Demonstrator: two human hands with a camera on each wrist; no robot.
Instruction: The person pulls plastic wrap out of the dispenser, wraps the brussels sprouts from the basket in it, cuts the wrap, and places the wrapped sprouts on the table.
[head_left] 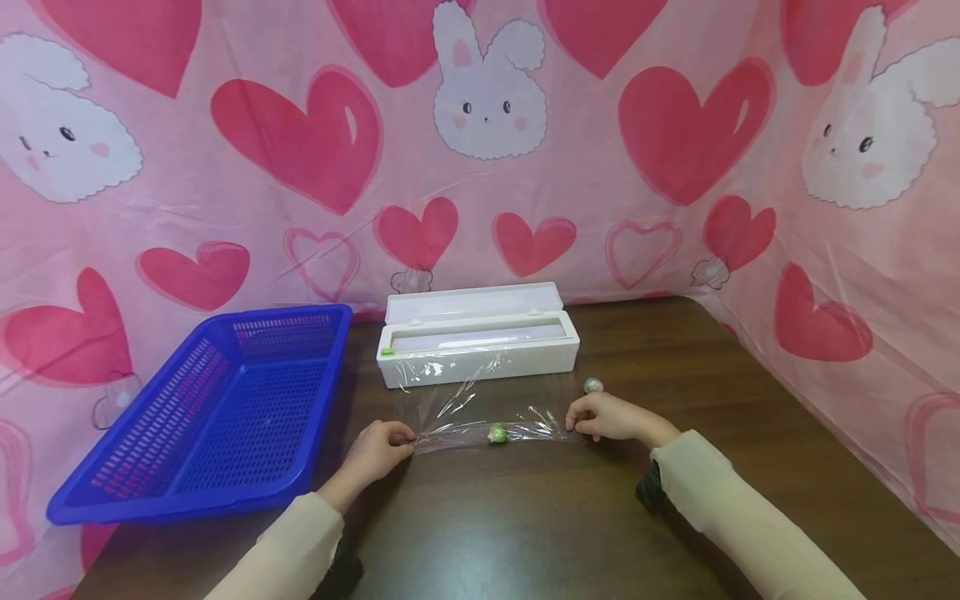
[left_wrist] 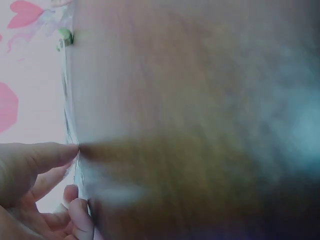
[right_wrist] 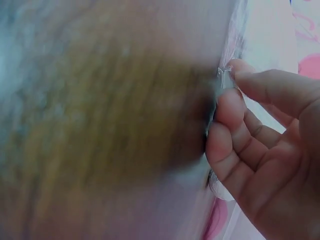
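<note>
A clear sheet of cling film stretches forward from the white cling film dispenser box, whose lid stands raised. My left hand pinches the film's near left corner between thumb and fingers. At the near right corner my right hand pinches the film too, and the left wrist view shows the left thumb against its edge. Near the middle of the front edge lies a small round green-and-white thing; its kind is unclear. Just behind the right hand sits a similar small ball, apparently wrapped in film.
A blue plastic basket with slotted sides stands left of the dispenser. A green slider sits at the box's left end. Everything rests on a dark brown wooden table, with a pink heart-and-rabbit cloth hanging behind and at the sides.
</note>
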